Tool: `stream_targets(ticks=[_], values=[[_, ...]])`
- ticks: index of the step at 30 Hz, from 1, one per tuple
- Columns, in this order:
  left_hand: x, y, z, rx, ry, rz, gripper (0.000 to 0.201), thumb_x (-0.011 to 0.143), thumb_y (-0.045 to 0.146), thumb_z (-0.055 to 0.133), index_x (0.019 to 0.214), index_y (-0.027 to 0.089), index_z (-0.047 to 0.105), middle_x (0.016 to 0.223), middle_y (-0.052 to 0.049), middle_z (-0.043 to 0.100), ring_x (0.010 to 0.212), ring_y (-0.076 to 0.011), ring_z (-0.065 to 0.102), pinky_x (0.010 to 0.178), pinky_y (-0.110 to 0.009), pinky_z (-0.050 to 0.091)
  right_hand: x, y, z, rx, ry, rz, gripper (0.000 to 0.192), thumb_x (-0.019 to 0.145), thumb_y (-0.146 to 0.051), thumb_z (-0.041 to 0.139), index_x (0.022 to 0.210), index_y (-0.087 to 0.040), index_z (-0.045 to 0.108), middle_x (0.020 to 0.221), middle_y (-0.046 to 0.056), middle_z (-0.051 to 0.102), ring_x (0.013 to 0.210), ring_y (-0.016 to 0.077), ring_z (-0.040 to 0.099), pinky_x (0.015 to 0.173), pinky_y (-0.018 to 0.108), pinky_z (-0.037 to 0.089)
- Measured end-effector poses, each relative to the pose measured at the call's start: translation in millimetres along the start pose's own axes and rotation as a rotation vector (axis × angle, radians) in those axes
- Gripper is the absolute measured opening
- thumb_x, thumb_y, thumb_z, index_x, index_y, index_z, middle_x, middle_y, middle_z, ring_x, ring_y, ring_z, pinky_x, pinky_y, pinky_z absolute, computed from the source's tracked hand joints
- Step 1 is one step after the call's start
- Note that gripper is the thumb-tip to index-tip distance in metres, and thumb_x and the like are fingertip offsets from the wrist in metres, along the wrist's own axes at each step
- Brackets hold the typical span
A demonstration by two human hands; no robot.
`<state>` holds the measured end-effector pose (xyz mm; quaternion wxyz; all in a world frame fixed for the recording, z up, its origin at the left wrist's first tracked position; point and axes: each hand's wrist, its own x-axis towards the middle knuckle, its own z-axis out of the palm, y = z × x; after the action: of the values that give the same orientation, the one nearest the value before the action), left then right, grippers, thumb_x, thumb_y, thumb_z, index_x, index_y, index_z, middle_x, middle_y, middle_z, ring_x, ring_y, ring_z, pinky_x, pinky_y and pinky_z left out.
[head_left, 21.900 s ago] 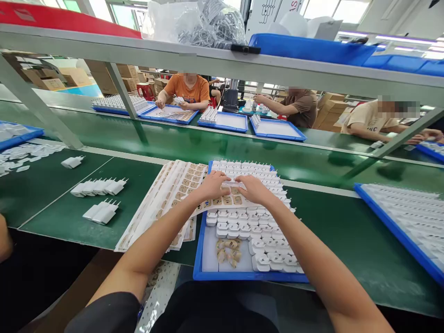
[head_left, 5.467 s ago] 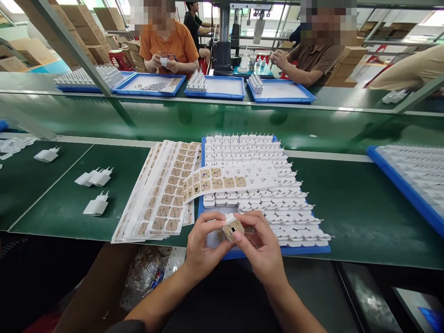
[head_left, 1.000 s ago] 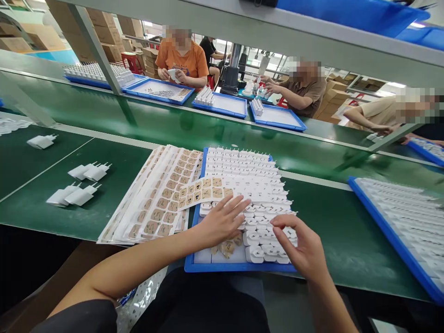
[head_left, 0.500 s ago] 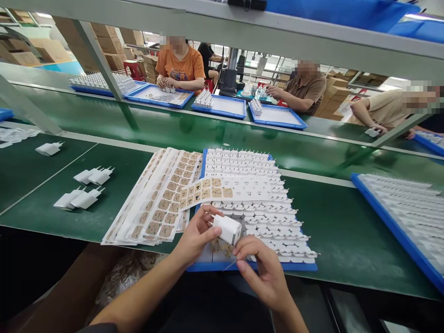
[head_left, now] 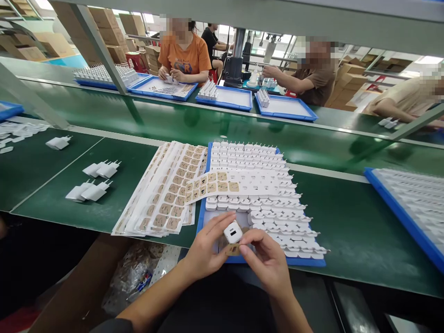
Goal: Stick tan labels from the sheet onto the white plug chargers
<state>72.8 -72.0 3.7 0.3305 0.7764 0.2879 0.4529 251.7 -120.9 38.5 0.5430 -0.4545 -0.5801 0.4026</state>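
Holding a small white charger [head_left: 232, 232] end-up, the left hand [head_left: 204, 252] has its fingers clamped on the charger's sides, so the port face looks toward the camera. The right hand [head_left: 268, 261] pinches a tan sticker [head_left: 233, 250] just under it, fingers together on its edge. Both sit over the near edge of the blue tray [head_left: 202, 217], at 6 o'clock from the packed rows of chargers [head_left: 274, 203]. A part-used sticker sheet [head_left: 225, 182] lies across those rows; more sheets [head_left: 163, 194] fan out at 9 o'clock on the green surface [head_left: 347, 222], which lies bare at 3 o'clock.
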Motion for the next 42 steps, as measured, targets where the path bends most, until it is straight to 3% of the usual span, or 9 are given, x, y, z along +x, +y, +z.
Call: stream_targets(ticks=[3,7,10,28,42], values=[[0,0,-1.6,-0.004,-0.041,0.053,0.06,0.094,0.017,0.06,0.151,0.021,0.044,0.138,-0.016,0.062,0.124,-0.0264,0.061,0.104,-0.041,0.052,1,0,-2,0.037,0.059,0.042,0.006,0.092,-0.021,0.067,0.091,-0.027,0.069,0.082,-0.001,0.068,0.077,0.013,0.065,0.07,0.02,0.053],[0,-3,-0.3,0.017,0.115,0.066,0.047,0.089,0.019,0.072,0.135,0.023,0.06,0.119,-0.01,0.07,0.108,-0.0217,0.066,0.094,-0.035,0.056,2,0,-3,0.034,0.125,0.1,0.005,0.091,-0.023,0.069,0.091,-0.028,0.07,0.082,-0.002,0.068,0.077,0.012,0.065,0.071,0.018,0.053],[1,-2,0.9,0.016,0.148,0.073,0.045,0.087,0.022,0.076,0.13,0.022,0.063,0.114,-0.009,0.07,0.104,-0.0203,0.067,0.091,-0.033,0.057,4,0,-3,0.02,0.163,0.12,0.003,0.091,-0.024,0.07,0.09,-0.027,0.071,0.083,-0.001,0.068,0.078,0.0125,0.065,0.072,0.019,0.053],[6,5,-3.4,0.032,0.137,0.091,0.04,0.088,0.022,0.076,0.126,0.021,0.063,0.111,-0.011,0.071,0.103,-0.0218,0.068,0.089,-0.036,0.058,6,-2,-1,-0.019,0.144,0.138,0.002,0.092,-0.026,0.069,0.09,-0.027,0.07,0.082,-0.002,0.068,0.078,0.0131,0.066,0.072,0.021,0.055],[9,7,-3.7,0.091,0.167,0.126,0.035,0.089,0.023,0.074,0.122,0.022,0.064,0.106,-0.01,0.073,0.098,-0.0218,0.07,0.085,-0.036,0.059,10,-8,8,-0.194,0.186,0.119,0.009,0.09,-0.028,0.07,0.084,-0.023,0.067,0.076,0.0,0.066,0.067,0.0146,0.065,0.062,0.026,0.057]])
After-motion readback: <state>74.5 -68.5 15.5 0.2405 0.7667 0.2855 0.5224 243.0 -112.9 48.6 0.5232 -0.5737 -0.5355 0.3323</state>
